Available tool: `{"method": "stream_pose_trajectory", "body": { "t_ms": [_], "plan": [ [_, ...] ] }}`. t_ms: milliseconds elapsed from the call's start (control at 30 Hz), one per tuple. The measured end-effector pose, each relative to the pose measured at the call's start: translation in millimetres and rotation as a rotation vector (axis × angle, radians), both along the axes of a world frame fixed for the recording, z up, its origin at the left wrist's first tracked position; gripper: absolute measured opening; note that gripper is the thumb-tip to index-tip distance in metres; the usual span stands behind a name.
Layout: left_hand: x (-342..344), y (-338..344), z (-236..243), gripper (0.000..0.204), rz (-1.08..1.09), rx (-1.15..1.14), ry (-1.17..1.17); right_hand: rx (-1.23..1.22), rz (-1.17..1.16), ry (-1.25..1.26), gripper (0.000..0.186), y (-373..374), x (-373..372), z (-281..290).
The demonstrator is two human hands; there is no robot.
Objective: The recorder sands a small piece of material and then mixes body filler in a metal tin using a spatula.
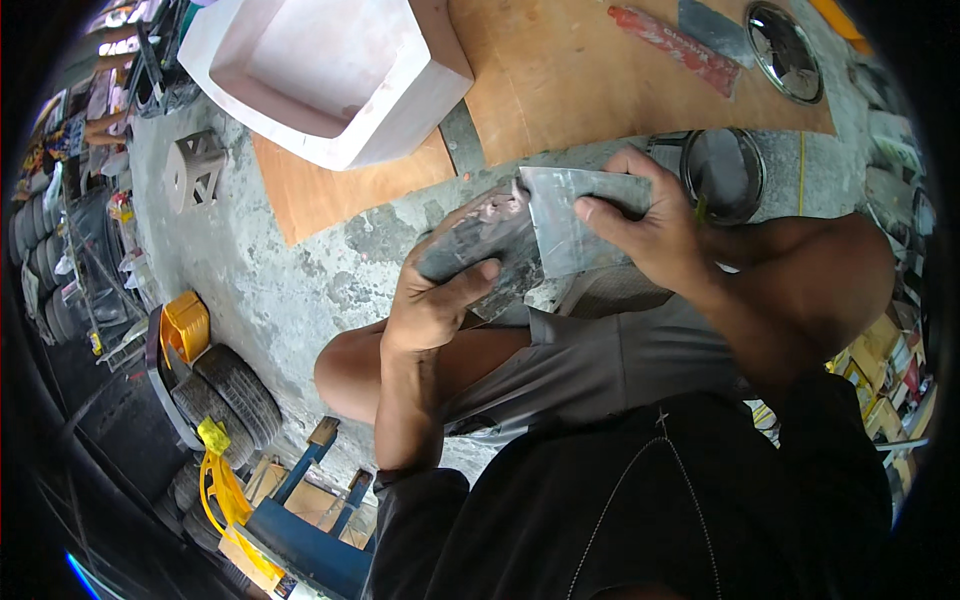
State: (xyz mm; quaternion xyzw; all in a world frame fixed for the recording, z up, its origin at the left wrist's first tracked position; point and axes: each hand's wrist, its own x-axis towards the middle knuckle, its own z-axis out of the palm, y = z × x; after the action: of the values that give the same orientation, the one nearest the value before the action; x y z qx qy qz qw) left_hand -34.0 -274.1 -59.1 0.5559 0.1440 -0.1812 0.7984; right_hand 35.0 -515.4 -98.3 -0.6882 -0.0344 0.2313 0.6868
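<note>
My left hand (425,305) is closed around a dark grey flat plate (465,240), its thumb lying across the plate's face. Pinkish-white paste (507,206) is smeared near the plate's upper end. In my right hand (655,222) is a thin grey flexible spreader (560,220), pinched between thumb and fingers. The spreader's left edge meets or overlaps the plate beside the paste; whether they touch I cannot tell. Both are held above my lap. Beyond them a large whitish-pink moulded shell (435,85) with a recessed face rests on plywood.
Plywood sheets (560,80) cover the floor ahead, bearing a red flattened tube (675,48) and a shiny round lid (785,52). An open metal can (722,175) stands by my right knee. At left are a plastic stool (195,172), tyres (240,390) and a blue metal frame (310,545).
</note>
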Motion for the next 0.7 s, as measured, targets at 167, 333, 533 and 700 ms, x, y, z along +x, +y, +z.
{"method": "stream_pose_trajectory", "body": {
  "t_ms": [167,333,533,700],
  "plan": [
    [-6,4,15,0.087,0.038,-0.089,-0.061,0.136,0.052,-0.027,0.025,5,2,25],
    [-4,-3,0,0.109,-0.018,-0.756,-0.206,0.183,0.134,0.064,0.028,1,5,26],
    [7,-16,2,0.105,-0.046,-0.516,0.138,0.120,0.185,0.056,0.022,-4,15,24],
    [7,-20,0,0.109,-0.055,-0.539,0.159,0.162,0.177,0.090,0.024,-6,15,22]
  ]
}}
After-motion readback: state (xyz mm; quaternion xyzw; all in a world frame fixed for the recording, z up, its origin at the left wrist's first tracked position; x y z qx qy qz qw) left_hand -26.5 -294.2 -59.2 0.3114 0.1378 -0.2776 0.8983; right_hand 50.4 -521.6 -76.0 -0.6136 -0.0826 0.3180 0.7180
